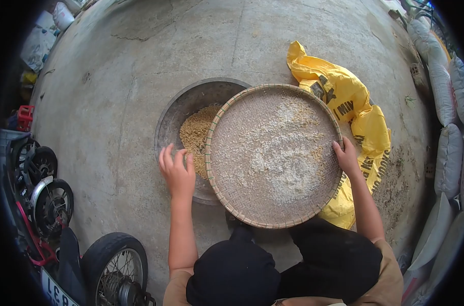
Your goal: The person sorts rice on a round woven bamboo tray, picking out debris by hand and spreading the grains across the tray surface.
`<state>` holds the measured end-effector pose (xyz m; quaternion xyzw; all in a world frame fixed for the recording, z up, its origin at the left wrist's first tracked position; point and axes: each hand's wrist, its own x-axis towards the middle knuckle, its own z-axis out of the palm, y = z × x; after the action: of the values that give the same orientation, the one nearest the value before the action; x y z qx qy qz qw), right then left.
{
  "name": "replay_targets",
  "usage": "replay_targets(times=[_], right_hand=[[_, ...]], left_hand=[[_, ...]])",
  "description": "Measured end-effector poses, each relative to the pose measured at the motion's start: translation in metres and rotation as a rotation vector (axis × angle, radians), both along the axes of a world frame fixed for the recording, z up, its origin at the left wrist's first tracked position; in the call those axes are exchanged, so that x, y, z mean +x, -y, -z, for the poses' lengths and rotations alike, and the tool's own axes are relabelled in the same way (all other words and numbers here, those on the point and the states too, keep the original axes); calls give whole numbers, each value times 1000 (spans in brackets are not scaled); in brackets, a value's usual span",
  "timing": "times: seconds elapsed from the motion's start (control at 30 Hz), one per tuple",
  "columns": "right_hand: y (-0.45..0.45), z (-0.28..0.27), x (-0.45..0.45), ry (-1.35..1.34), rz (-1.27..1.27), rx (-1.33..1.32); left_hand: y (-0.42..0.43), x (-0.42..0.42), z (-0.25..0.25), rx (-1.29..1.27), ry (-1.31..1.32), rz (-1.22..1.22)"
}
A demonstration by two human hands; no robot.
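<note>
My right hand [348, 156] grips the right rim of a round woven winnowing tray [227, 168], thumb on top and fingers under the edge. White grains [292, 171], with some yellowish ones among them, lie spread over the tray's middle and right side. Left of the tray, my left hand [178, 168] hangs over the grey basin [173, 109], fingers apart and slightly bent, holding nothing I can see. A heap of golden-brown unhusked grain [197, 131] fills part of that basin. The tray covers the basin's right side.
A crumpled yellow sack [352, 92] lies on the concrete floor [130, 66] behind and right of the tray. Motorbikes with wheels [117, 270] stand at the left. Full white sacks [448, 160] are stacked along the right edge. A red crate [25, 118] sits far left.
</note>
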<state>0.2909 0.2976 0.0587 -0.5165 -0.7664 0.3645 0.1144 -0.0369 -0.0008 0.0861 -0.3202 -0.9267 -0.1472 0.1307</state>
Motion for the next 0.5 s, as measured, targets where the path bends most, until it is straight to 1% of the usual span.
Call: replay_targets(times=[0.07,0.1,0.17,0.23,0.27,0.33,0.43,0.5], right_hand=[[0,2,2,-10,-5,16],[-2,4,3,-22,3,11],[-4,9,4,-34,6,4],[-4,15,5,-172,46,-27],[-3,18,3,-171,43,-27],[2,23,0,-277,86,36],[-2,27,3,-242,82,-23],[-1,25,0,-243,80,-14]], left_hand=[[-2,10,-5,64,334,358],[-5,16,-3,68,336,354],[-9,29,-1,25,480,512],[-12,37,5,-1,506,520],[-13,41,8,-26,531,532],[-15,46,11,-38,528,511],[-18,43,19,-36,537,493],[-18,41,20,-22,545,494]])
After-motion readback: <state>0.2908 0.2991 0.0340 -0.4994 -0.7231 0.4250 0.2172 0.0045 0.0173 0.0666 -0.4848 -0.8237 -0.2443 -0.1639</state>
